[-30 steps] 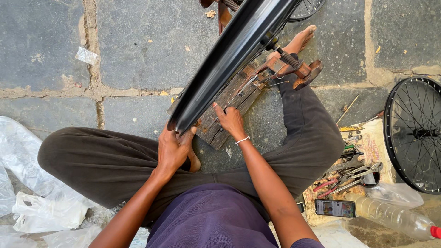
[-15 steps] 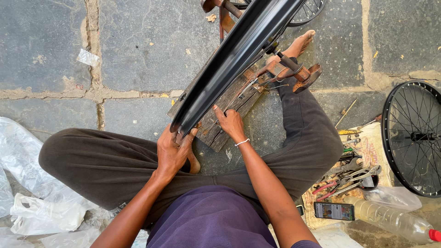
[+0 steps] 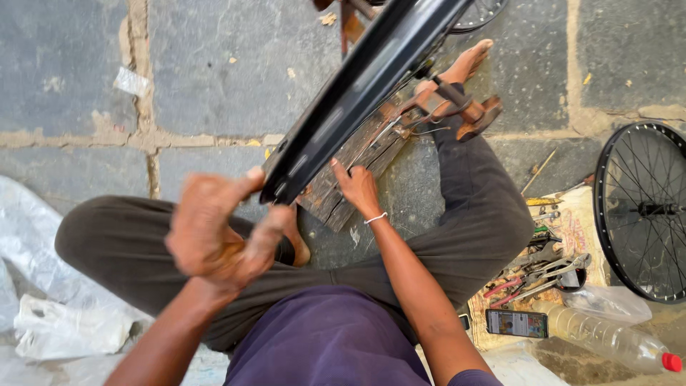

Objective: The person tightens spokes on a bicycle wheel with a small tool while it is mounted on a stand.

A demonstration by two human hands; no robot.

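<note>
Black wheel rim (image 3: 364, 93) stood on edge w/ both hands at its near end.

It slants from upper right down to centre, over a worn wooden block (image 3: 357, 168) on the stone floor (image 3: 214, 64), between the seated person's knees. Left hand (image 3: 214, 232) is raised & blurred, thumb and fingers curled round the rim's lower end. Right hand (image 3: 357, 187) lies on the block just beside the rim, fingers together, tips at the rim's edge. Off to the right: spoked wheel (image 3: 639, 211), loose tools (image 3: 539, 275), phone (image 3: 516, 323), plastic bottle (image 3: 607, 336).
</note>
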